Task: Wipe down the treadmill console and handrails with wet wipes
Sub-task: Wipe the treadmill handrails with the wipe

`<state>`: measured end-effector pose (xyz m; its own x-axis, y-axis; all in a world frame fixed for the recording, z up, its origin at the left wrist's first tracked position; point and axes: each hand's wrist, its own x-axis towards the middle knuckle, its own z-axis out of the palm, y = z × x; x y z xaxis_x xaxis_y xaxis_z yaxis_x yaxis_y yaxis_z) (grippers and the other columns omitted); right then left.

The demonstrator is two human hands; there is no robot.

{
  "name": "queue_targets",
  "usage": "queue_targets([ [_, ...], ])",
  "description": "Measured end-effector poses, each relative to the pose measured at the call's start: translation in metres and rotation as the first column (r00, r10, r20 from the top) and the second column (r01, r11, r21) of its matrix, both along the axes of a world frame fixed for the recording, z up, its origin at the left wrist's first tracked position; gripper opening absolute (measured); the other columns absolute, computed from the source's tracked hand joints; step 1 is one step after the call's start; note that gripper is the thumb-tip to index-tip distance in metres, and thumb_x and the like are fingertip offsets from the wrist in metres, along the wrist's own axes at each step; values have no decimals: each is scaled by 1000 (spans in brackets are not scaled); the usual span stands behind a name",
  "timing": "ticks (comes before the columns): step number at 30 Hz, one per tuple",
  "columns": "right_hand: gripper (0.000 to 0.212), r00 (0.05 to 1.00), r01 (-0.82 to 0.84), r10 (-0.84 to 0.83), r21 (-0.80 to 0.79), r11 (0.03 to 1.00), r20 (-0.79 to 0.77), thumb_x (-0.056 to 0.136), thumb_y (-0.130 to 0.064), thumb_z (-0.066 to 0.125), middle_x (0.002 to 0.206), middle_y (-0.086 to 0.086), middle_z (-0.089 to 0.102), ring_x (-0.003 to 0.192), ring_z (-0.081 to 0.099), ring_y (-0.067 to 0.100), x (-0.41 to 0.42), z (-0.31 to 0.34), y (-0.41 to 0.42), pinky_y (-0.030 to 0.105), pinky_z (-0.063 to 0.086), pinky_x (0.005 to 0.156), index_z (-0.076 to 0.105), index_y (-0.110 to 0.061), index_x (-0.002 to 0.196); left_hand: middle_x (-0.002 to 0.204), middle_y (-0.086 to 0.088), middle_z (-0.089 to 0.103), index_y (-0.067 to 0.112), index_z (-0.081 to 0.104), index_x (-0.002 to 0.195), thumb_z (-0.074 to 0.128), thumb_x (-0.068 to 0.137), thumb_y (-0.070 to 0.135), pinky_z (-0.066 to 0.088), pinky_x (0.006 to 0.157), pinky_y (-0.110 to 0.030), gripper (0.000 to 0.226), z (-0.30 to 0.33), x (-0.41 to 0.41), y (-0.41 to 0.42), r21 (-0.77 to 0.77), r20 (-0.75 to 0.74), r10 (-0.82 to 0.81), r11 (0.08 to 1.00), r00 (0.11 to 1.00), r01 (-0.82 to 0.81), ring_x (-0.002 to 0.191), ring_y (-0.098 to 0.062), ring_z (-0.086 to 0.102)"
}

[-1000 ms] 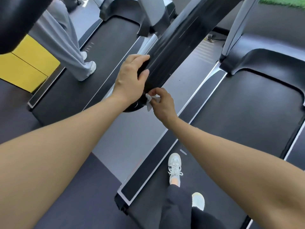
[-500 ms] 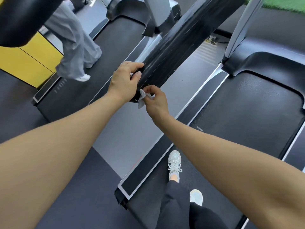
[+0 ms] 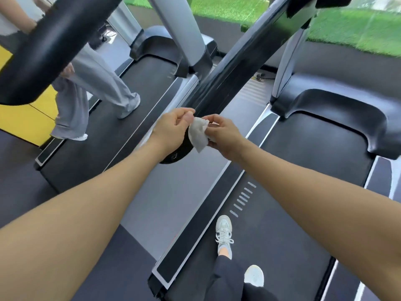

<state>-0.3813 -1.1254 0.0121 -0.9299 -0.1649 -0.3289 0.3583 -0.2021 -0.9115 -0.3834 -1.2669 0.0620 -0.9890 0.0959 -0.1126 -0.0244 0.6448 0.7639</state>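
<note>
A crumpled white wet wipe (image 3: pixel 198 134) hangs between both hands, just in front of the lower rounded end of the long glossy black handrail (image 3: pixel 230 68), which slopes up and away toward the top right. The left hand (image 3: pixel 171 129) has its thumb and forefinger pinched on the wipe's upper left edge, its other fingers curled under. The right hand (image 3: pixel 223 135) grips the wipe's right side, fingers (image 3: pixel 209 118) bent and clamped on the cloth at top and bottom. The wipe's lower corner points downward, overlapping the handrail's end cap; I cannot tell whether it touches the rail.

The person stands on the dark belt of the right-hand treadmill (image 3: pixel 303 170), one pale laced sneaker (image 3: pixel 224 232) set near the belt's left edge beside a grey side rail (image 3: pixel 195 227), the second shoe (image 3: pixel 253 275) nearer the camera. On the neighbouring treadmill (image 3: pixel 112 135) to the left another person in loose light-grey trousers (image 3: pixel 91 88) walks. A thick black bar (image 3: pixel 50 48) crosses the upper left corner. Green artificial turf (image 3: pixel 347 29) lies beyond the machines, and a yellow panel (image 3: pixel 23 118) shows at the left edge.
</note>
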Motion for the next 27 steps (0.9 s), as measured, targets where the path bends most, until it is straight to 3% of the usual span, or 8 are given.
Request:
queue_targets([
  [3,20,1000,4,-3,-33,999,23,90,6,49,96,10,61,84,61,22,-7,7,31,28,55,70,59,-12,91,117,3,61,19,53,129,49,98,26,41,81,-8,31,1,-2,23,96,117,-108,991,987,97,107,-10,56],
  [5,21,999,12,-10,-51,999,41,91,5,49,92,8,62,81,62,20,-10,13,50,26,55,67,61,-12,90,110,2,61,21,54,124,54,96,23,45,79,-11,28,2,-6,36,120,137,-183,979,974,167,104,-13,58],
  [9,19,992,66,-50,-135,989,114,93,-4,52,87,4,66,73,65,15,-17,16,85,24,54,64,63,-7,108,97,-4,63,21,58,105,61,91,23,51,84,-33,14,2,-29,65,72,125,-177,983,976,169,95,-23,61],
  [11,17,990,67,-38,-211,975,136,94,-9,52,78,-1,67,67,66,11,-21,13,99,25,55,66,62,-8,109,92,-1,63,19,59,100,60,92,26,50,78,-31,11,1,-42,79,29,108,-176,984,978,174,88,-19,59],
  [14,10,990,88,-56,-251,964,130,93,-8,54,73,-2,67,73,66,13,-31,8,115,26,54,73,63,-9,98,89,2,59,17,59,100,58,93,27,47,70,-22,11,0,-63,100,-108,26,-253,961,967,254,81,-13,55],
  [20,7,877,456,-410,-166,874,251,94,-9,55,92,10,60,81,60,20,-75,-21,134,27,54,74,56,-7,88,128,2,47,17,52,129,55,90,7,41,98,-30,40,-2,-123,130,-329,-160,-390,887,907,324,117,-14,46],
  [23,8,801,558,-521,-55,828,295,94,-7,53,87,8,59,74,60,18,-111,-36,138,21,53,64,54,-6,86,138,3,42,17,45,136,52,92,6,37,105,-34,46,-4,-163,143,-409,-188,-454,842,871,351,128,-17,38],
  [27,5,713,621,-611,95,778,344,92,-13,53,94,10,59,88,63,26,-161,-59,133,36,53,87,54,-8,91,145,2,37,15,41,140,52,92,6,29,112,-32,50,-7,-214,158,-491,-201,-557,769,806,409,134,-18,32],
])
